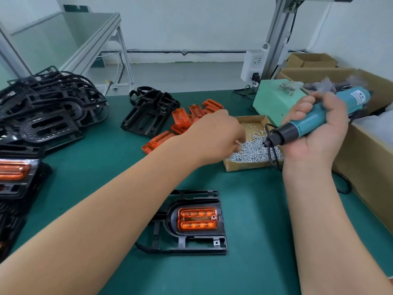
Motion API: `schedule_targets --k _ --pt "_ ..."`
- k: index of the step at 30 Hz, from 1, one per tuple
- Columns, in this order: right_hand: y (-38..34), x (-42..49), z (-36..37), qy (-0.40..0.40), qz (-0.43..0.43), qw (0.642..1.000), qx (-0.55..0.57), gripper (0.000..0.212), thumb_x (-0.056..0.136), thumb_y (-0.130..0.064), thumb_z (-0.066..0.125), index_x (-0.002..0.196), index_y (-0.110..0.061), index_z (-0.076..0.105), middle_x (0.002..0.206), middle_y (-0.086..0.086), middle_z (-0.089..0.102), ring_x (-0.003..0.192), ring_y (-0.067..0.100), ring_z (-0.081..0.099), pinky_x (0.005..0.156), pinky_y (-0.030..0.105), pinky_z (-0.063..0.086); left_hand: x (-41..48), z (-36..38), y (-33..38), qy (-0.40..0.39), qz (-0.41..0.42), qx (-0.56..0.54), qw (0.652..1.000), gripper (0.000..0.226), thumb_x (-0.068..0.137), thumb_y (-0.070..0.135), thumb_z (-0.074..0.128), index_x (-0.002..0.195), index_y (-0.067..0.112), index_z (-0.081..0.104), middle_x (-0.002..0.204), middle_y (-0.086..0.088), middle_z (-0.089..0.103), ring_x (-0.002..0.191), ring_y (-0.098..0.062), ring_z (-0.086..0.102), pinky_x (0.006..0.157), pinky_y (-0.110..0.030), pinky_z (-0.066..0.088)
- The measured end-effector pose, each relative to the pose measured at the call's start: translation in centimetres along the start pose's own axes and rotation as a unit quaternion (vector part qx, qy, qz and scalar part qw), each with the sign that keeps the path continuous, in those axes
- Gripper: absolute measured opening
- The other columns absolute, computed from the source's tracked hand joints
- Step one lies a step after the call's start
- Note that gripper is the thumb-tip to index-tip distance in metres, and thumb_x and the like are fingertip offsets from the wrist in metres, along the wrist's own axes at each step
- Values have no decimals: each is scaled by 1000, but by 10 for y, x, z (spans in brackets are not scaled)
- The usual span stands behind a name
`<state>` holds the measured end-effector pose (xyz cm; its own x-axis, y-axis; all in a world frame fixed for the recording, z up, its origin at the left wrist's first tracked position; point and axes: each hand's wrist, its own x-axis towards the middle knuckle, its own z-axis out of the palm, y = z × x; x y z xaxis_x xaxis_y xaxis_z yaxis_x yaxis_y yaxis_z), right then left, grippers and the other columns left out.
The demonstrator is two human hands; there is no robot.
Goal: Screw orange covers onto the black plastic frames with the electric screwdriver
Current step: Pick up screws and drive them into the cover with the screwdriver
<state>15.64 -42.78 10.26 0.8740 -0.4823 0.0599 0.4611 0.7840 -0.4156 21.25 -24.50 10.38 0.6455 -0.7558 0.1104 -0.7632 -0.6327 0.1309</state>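
Underneath everything lies a dark green bench mat point(255, 209), smooth and matte; beyond its far edge a grey floor shows, and then a white wall. Near the front of the mat a black plastic frame point(170, 222) lies flat, its left part hidden by the left forearm; a ribbed translucent orange cover point(197, 218) is seated in its rounded opening. The right hand point(314, 135) is wrapped around a teal electric screwdriver point(331, 111), palm turned up, the tool's black nose pointing left over a shallow cardboard tray point(244, 166); the tray holds a heap of small silver screws point(255, 152). The left hand point(214, 133) reaches across into that heap; the part down among the screws is blurred, so whether it pinches one cannot be told. Behind the left hand lie loose orange covers point(185, 120), scattered beside a small stack of bare black frames point(148, 109); a larger tangled pile of black frames point(49, 107) fills the left of the mat; at the left edge a frame with an orange cover fitted point(14, 169) rests on others. A mint-green metal box point(274, 99) stands behind the tray; open brown cardboard cartons point(361, 150) line the right side; a silver aluminium post point(278, 35) rises at the back with a white socket strip point(253, 62) on it; a second aluminium-framed bench point(91, 39) stands at the back left.
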Motion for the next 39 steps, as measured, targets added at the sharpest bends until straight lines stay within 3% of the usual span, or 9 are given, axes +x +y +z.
schedule_targets --k 6,13,23,27,29,30,34,36,39 --pt "1 0 2 -1 8 1000 -3 14 102 -17 56 90 -11 59 78 2 60 61 10 58 51 19 49 20 14 7 -83 -4 53 995 8 95 38 72 91 31 73 80 12 59 97 -22 55 80 -37 29" --pt "2 0 1 -5 9 1000 -7 14 103 -16 55 90 -12 59 79 2 60 61 11 57 51 20 48 20 17 10 -65 -14 23 998 36 92 21 73 66 27 48 64 12 42 67 -16 44 52 -28 24" --pt "5 -2 2 -10 4 1000 -16 15 103 -15 55 89 -11 59 78 3 61 60 11 57 51 20 48 14 31 3 26 -8 -16 999 7 103 24 60 96 25 57 75 12 49 85 -20 52 69 -34 37" --pt "6 -3 3 -11 3 1000 -21 14 102 -14 55 90 -11 60 78 2 60 60 11 57 51 20 48 5 24 7 57 -84 -190 977 13 109 26 54 97 21 53 81 12 57 82 -13 59 63 -31 42" --pt "6 -3 3 -12 8 1000 -18 13 102 -14 56 90 -11 60 78 2 61 60 10 57 52 20 49 -6 15 7 72 -142 -375 913 18 110 27 53 96 17 57 84 4 61 68 -9 56 52 -20 45" --pt "6 -4 3 -14 11 1000 -16 12 102 -15 56 91 -11 60 79 2 61 60 10 58 52 20 49 -14 11 6 71 -168 -497 848 19 110 26 53 95 15 58 84 0 61 66 -10 54 48 -18 44" --pt "10 -6 5 -25 4 999 -21 12 103 -13 53 93 -11 59 78 3 62 60 11 58 52 21 49 -61 -4 -6 14 -180 -839 514 16 110 20 51 96 14 55 86 -1 60 74 -10 56 53 -17 49" --pt "16 -9 7 -29 11 999 -27 12 103 -15 54 92 -12 59 79 3 62 60 11 58 52 21 49 -86 -6 -10 -4 -180 -881 438 10 107 17 52 98 14 54 89 -2 62 76 -11 59 51 -16 49" --pt "30 -17 10 -38 30 998 -27 12 103 -21 57 94 -13 59 81 4 62 63 12 59 55 22 50 -114 -2 -9 -10 -187 -889 418 7 105 13 52 98 11 54 91 -2 63 73 -8 56 48 -14 45"
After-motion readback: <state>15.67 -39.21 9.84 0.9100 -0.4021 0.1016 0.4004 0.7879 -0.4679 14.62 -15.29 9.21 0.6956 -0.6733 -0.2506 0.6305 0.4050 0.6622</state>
